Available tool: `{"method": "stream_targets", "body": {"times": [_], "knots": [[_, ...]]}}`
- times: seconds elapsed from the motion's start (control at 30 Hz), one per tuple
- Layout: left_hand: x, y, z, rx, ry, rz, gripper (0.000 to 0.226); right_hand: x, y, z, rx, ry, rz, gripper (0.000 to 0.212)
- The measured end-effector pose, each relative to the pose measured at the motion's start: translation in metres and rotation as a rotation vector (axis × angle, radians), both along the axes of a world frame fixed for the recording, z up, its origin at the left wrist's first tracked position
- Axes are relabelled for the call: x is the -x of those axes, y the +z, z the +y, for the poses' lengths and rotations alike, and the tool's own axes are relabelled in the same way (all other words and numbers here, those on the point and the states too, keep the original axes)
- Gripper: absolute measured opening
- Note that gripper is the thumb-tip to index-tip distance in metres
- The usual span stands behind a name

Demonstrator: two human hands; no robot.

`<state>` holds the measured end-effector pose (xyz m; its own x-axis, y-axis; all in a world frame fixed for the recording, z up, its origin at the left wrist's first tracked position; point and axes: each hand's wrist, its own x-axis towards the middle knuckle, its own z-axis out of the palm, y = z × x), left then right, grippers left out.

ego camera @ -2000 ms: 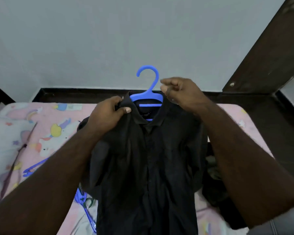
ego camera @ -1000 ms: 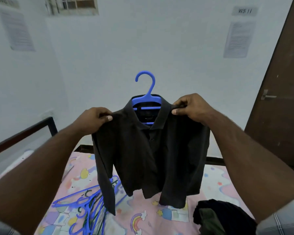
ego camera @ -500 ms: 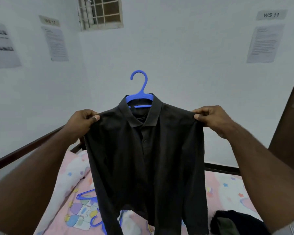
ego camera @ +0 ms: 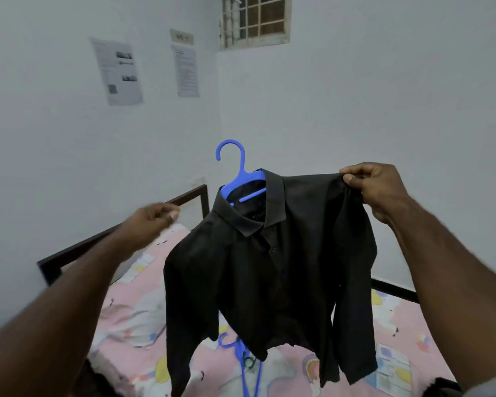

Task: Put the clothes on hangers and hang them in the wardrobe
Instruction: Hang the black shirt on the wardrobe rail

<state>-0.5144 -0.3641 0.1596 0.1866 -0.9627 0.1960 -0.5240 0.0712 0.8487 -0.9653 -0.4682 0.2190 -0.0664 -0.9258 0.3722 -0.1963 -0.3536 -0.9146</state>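
A black collared shirt (ego camera: 269,267) hangs in the air on a blue plastic hanger (ego camera: 241,179), whose hook sticks up out of the collar and tilts left. My right hand (ego camera: 372,184) pinches the shirt's right shoulder and holds it up. My left hand (ego camera: 155,219) is off the shirt, to the left of its drooping left shoulder, blurred, with curled fingers that hold nothing. No wardrobe is in view.
Below lies a bed with a pink cartoon sheet (ego camera: 390,325) and a dark frame (ego camera: 103,239). Spare blue hangers (ego camera: 249,365) lie on it under the shirt. Dark clothes (ego camera: 441,388) sit at the bottom right. White walls carry papers and a barred window (ego camera: 255,18).
My left hand has let go of the shirt's left shoulder and moved away to the left. That side has dropped and the hanger now tilts. The view has swung left.
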Motion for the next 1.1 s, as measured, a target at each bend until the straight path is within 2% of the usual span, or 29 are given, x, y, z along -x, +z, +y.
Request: {"method": "stream_targets", "body": {"times": [0.1, 0.2, 0.33, 0.5, 0.63, 0.7, 0.83, 1.1], "knots": [[-0.004, -0.041, 0.033, -0.191, -0.113, 0.029, 0.032, -0.028, 0.0, 0.008, 0.009, 0.02, -0.04, 0.016], [-0.011, -0.058, 0.055, -0.144, -0.094, 0.152, 0.024, -0.049, -0.006, 0.013, -0.01, 0.049, -0.054, 0.013], [-0.034, -0.032, 0.068, 0.085, 0.149, 0.229, 0.014, -0.074, -0.001, 0.011, -0.053, 0.169, 0.035, 0.012], [-0.055, 0.011, 0.111, 0.145, 0.287, 0.131, 0.012, -0.108, 0.008, 0.016, -0.06, 0.366, 0.22, 0.014], [-0.077, 0.028, 0.175, 0.083, 0.324, 0.092, 0.009, -0.138, 0.021, 0.024, 0.009, 0.468, 0.058, 0.015], [-0.083, 0.026, 0.21, 0.066, 0.427, 0.047, 0.009, -0.157, 0.022, 0.03, 0.027, 0.552, 0.062, 0.015], [-0.071, 0.037, 0.275, 0.287, 0.739, 0.035, 0.011, -0.194, 0.027, 0.049, 0.058, 0.712, -0.013, 0.015], [-0.016, 0.06, 0.43, 0.356, 1.116, -0.08, 0.009, -0.264, 0.037, 0.124, 0.085, 1.051, 0.009, 0.013]]}}
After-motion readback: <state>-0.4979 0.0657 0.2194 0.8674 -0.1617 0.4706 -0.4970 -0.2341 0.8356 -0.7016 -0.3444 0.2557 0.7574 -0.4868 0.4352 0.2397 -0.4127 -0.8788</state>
